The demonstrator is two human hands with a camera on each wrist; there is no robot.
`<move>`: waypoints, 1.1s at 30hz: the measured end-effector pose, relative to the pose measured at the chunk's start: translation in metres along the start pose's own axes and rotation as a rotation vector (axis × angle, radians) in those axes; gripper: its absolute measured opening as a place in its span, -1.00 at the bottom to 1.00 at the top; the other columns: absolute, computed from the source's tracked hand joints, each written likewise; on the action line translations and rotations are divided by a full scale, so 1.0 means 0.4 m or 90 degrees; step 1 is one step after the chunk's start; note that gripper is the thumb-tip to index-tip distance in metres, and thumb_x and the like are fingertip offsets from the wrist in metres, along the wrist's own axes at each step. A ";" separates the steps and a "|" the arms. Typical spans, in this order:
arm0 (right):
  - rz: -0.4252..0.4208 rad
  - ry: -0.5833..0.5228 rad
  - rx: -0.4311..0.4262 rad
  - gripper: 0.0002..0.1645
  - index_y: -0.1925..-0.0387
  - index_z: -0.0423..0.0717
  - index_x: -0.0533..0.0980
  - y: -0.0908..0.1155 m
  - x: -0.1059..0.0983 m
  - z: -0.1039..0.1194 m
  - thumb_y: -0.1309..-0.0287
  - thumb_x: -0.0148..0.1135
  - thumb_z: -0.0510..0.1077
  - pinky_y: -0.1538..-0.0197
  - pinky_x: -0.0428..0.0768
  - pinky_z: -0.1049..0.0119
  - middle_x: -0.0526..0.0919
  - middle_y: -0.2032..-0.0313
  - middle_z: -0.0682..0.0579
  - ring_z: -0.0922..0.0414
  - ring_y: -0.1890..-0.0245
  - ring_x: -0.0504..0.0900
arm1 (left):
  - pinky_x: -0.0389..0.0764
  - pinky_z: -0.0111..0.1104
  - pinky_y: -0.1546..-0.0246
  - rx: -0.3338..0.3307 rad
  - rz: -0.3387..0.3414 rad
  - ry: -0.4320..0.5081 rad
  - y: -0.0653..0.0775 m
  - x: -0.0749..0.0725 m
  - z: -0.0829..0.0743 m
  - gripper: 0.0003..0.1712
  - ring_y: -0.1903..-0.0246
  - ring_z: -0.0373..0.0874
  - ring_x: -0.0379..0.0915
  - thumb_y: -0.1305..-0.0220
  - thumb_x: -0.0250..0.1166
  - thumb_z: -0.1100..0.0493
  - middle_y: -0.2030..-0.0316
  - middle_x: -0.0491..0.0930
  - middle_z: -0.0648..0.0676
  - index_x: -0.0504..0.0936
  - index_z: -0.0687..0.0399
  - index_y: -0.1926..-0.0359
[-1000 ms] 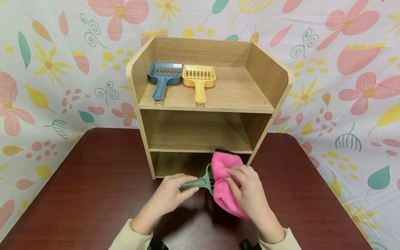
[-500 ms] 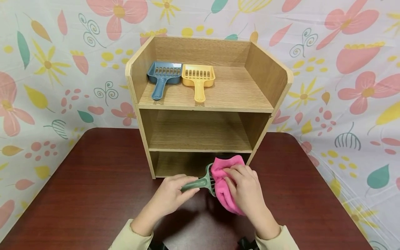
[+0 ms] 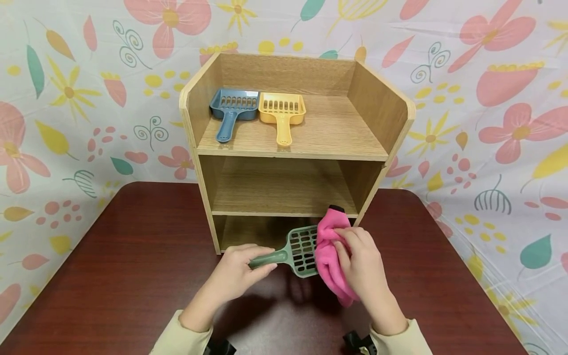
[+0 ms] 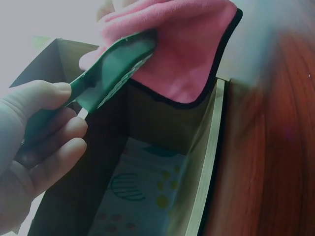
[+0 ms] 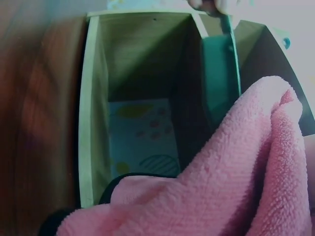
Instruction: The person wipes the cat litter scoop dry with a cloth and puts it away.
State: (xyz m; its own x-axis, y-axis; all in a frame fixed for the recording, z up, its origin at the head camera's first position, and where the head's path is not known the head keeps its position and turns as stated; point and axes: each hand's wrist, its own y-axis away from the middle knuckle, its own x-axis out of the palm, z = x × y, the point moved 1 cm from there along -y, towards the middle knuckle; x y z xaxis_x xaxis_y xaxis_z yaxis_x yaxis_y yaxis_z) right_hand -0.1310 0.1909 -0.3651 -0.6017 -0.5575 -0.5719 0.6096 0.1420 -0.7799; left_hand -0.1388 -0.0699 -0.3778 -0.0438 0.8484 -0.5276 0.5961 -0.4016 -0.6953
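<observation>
In the head view my left hand [image 3: 237, 271] grips the handle of a green slotted litter scoop [image 3: 302, 250], which it holds above the table. A bunched pink cloth [image 3: 330, 261] with a dark border covers the scoop's far right edge. My right hand [image 3: 361, 259] pinches that cloth. From the left wrist, the thumb lies along the handle of the scoop [image 4: 115, 69] and the cloth [image 4: 182, 54] drapes over its end. The right wrist view has the cloth [image 5: 236, 167] in front of the scoop [image 5: 219, 78], hiding most of the right hand.
A wooden shelf unit [image 3: 284, 154] stands behind the hands on a dark red-brown table [image 3: 133, 276]. On its top board lie a blue litter scoop [image 3: 232, 111] and a yellow litter scoop [image 3: 283, 111], side by side. A flower-patterned curtain [image 3: 501, 148] hangs behind.
My right hand has shifted slightly right with the cloth, uncovering most of the scoop's slotted face. The scoop has turned so this face shows. My left hand has moved slightly left.
</observation>
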 end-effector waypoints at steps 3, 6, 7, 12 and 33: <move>-0.022 -0.023 0.008 -0.73 0.23 -0.24 0.61 -0.005 -0.013 -0.004 0.07 0.31 -0.41 0.06 0.40 0.25 0.60 0.30 -0.11 -0.03 0.22 0.50 | 0.55 -0.60 0.41 -0.029 0.031 0.012 0.001 -0.003 0.003 -0.75 0.44 -0.27 0.59 0.03 0.46 0.27 0.38 0.72 0.06 0.71 0.22 0.25; -0.061 -0.053 -0.012 -0.72 0.22 -0.23 0.62 -0.011 -0.020 -0.002 0.07 0.31 -0.40 0.07 0.39 0.27 0.61 0.30 -0.12 -0.04 0.22 0.50 | 0.54 -0.60 0.39 -0.057 0.080 0.026 0.004 -0.002 0.005 -0.76 0.43 -0.32 0.57 -0.01 0.44 0.24 0.37 0.72 0.03 0.71 0.19 0.24; -0.073 -0.065 -0.027 -0.76 0.23 -0.23 0.63 -0.012 -0.020 0.000 0.02 0.30 -0.37 0.06 0.40 0.27 0.61 0.30 -0.12 -0.05 0.23 0.50 | 0.54 -0.60 0.39 -0.064 0.096 0.030 0.005 -0.001 0.005 -0.76 0.42 -0.34 0.56 -0.03 0.43 0.23 0.36 0.72 0.02 0.71 0.19 0.23; -0.058 -0.102 -0.110 -0.69 0.23 -0.23 0.64 -0.012 0.004 0.014 -0.31 0.11 -0.07 0.02 0.41 0.25 0.65 0.30 -0.09 -0.04 0.23 0.54 | 0.49 -0.65 0.41 -0.051 0.154 0.052 0.010 0.010 0.003 -0.77 0.45 -0.42 0.46 -0.08 0.40 0.21 0.39 0.70 -0.03 0.71 0.15 0.19; 0.473 -0.078 -0.047 -0.51 -0.12 0.31 0.47 -0.039 0.026 0.002 -0.12 0.29 0.03 0.02 0.56 0.22 0.62 0.06 0.22 0.27 0.10 0.59 | 0.47 -0.66 0.35 0.016 0.160 0.022 0.013 0.011 -0.013 -0.75 0.40 -0.40 0.50 -0.11 0.38 0.20 0.33 0.70 -0.06 0.71 0.07 0.14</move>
State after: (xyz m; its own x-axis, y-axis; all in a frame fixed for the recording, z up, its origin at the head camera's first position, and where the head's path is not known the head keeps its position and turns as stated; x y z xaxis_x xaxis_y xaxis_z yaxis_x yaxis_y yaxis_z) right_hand -0.1465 0.1821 -0.3586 0.0184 -0.3797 -0.9249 0.7939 0.5678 -0.2173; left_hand -0.1318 -0.0667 -0.3812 0.1315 0.7320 -0.6684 0.5651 -0.6094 -0.5561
